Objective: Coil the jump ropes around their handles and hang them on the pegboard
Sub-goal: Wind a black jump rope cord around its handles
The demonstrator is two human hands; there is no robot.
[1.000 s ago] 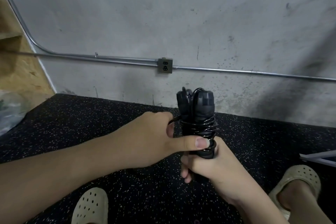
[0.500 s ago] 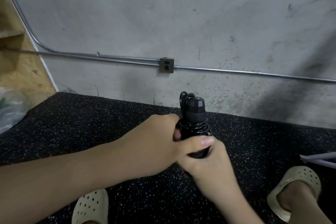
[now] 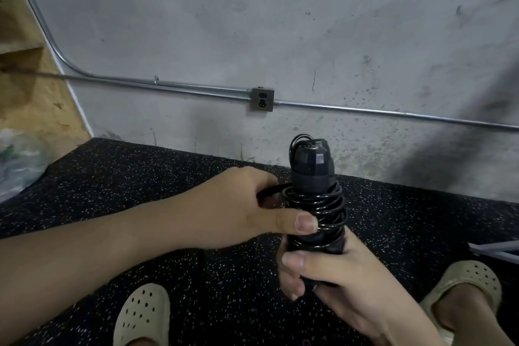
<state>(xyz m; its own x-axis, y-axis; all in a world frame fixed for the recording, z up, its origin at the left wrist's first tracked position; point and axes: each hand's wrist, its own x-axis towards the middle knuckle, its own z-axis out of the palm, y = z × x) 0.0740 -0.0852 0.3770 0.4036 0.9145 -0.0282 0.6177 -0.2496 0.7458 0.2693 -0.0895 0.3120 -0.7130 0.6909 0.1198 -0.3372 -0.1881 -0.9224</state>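
A black jump rope stands upright in front of me, its two handles (image 3: pixel 313 168) held together and its thin black cord (image 3: pixel 320 206) wound in several loops around them. My right hand (image 3: pixel 339 286) grips the lower part of the handles from the right. My left hand (image 3: pixel 238 211) holds a strand of the cord at the left of the coil, thumb pressed against the loops. The bottom ends of the handles are hidden inside my right hand. No pegboard is in view.
Black speckled rubber flooring (image 3: pixel 140 185) runs to a grey concrete wall (image 3: pixel 252 22) with a metal conduit and outlet box (image 3: pixel 262 99). My feet wear beige perforated clogs (image 3: pixel 143 314) (image 3: pixel 466 281). A wooden structure (image 3: pixel 25 70) stands at left, and grey bars (image 3: pixel 497 250) lie at right.
My left hand has carried the cord around the handles, adding loops to the coil. The handles have turned slightly in my right hand, and my view has shifted a little.
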